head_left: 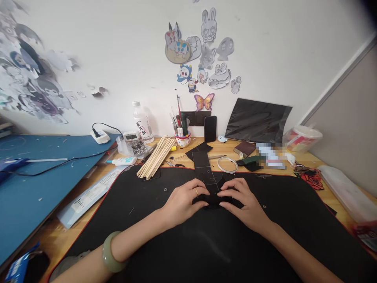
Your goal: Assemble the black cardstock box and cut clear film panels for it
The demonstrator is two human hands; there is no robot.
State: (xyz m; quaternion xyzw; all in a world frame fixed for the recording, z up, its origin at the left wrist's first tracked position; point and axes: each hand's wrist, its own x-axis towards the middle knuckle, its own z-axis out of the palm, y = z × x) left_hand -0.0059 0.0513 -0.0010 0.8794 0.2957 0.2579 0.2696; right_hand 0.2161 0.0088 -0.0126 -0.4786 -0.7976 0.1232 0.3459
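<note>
A long piece of black card (203, 173) with thin pale lines across it lies on the black mat, its far end reaching toward the back of the desk. My left hand (185, 201), with a ring on one finger, pinches the near part of the card from the left. From the right, my right hand (243, 202) grips the same near end between thumb and fingers. A flap seems to stand up beside the right fingertips. Black on black hides the card's near edge and the exact contact of the fingertips.
Wooden sticks (156, 157) lie in a bundle behind the mat (165, 251). Further back stand a pen cup (182, 139), a water bottle (143, 122) and a phone (210, 129). A coil of white wire (227, 165) rests right of the card. A glue tube (123, 161) lies left.
</note>
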